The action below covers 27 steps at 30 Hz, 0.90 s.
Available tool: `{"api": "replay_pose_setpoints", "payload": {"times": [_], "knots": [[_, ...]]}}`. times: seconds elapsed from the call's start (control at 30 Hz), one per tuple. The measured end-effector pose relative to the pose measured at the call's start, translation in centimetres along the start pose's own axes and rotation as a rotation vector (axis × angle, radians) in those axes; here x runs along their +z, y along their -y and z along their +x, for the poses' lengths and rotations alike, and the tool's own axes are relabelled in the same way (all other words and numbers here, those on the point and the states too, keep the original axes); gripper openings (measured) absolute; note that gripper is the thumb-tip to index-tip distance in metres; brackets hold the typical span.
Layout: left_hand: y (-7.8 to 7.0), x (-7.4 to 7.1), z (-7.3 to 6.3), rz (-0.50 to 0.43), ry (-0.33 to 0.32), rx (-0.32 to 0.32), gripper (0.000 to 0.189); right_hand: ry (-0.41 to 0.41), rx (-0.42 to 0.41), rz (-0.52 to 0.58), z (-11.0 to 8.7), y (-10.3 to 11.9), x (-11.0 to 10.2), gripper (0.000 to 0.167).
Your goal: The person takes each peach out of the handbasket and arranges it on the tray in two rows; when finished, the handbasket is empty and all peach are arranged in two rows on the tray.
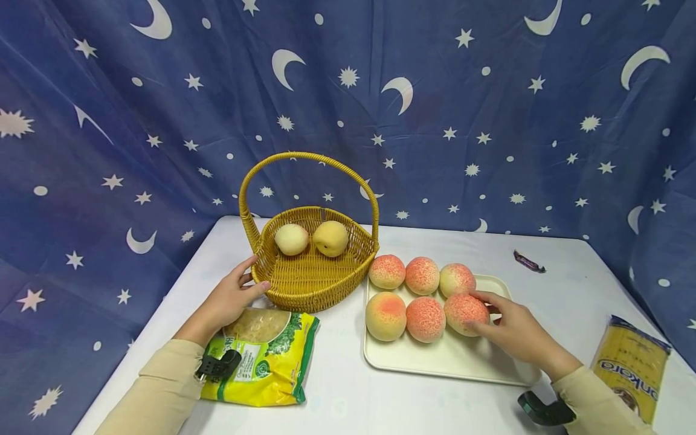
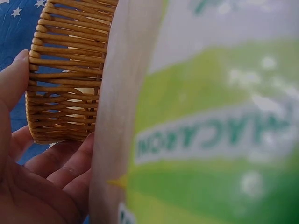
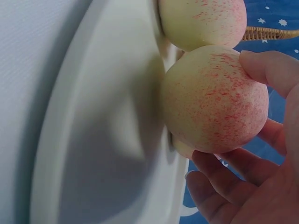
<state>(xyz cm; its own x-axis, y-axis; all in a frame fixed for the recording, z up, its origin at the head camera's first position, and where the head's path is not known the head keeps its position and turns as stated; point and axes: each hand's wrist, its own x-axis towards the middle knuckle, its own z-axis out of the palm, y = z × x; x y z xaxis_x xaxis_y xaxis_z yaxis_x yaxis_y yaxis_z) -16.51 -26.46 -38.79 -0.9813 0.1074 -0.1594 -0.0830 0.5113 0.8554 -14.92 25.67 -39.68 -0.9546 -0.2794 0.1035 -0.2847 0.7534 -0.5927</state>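
Observation:
A wicker basket (image 1: 312, 296) with a tall arched handle stands at the left of the table, two pale yellow peaches (image 1: 331, 239) inside it. My left hand (image 1: 231, 302) holds the basket's near left side, thumb and fingers spread about the woven wall (image 2: 70, 70). On a cream tray (image 1: 413, 362) sit several red-speckled peaches (image 1: 426, 319) in two rows. My right hand (image 1: 516, 332) grips the front right peach (image 1: 466, 314), its thumb on one side and fingers on the other. In the right wrist view this peach (image 3: 215, 100) appears close to its neighbour and the tray.
Under my left forearm lies a yellow-green food bag (image 1: 266, 374), filling much of the left wrist view. A yellow pasta packet (image 1: 631, 368) lies at the right, beside my right sleeve. Farther back is a small dark wrapped candy (image 1: 528, 261). A blue star-and-moon curtain (image 1: 435, 121) hangs behind the table.

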Motion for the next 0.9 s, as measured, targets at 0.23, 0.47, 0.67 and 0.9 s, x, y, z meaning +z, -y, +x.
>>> {"api": "replay_pose_setpoints", "payload": {"times": [0.23, 0.47, 0.67, 0.9], "knots": [[-0.03, 0.01, -0.03, 0.0, 0.002, -0.003, 0.091, 0.017, 0.034, 0.005, -0.04, -0.19, 0.28, 0.066], [0.11, -0.07, 0.09, 0.003, 0.001, 0.003, 0.086, 0.035, 0.012, -0.01, 0.17, -0.29, 0.22, 0.065], [0.22, -0.08, 0.17, 0.008, 0.002, 0.006, 0.088, 0.076, 0.017, -0.003, 0.11, -0.25, -0.04, 0.069], [0.22, -0.06, 0.12, 0.008, 0.001, 0.007, 0.086, 0.026, -0.052, 0.049, 0.14, -0.22, -0.34, 0.065]]}}
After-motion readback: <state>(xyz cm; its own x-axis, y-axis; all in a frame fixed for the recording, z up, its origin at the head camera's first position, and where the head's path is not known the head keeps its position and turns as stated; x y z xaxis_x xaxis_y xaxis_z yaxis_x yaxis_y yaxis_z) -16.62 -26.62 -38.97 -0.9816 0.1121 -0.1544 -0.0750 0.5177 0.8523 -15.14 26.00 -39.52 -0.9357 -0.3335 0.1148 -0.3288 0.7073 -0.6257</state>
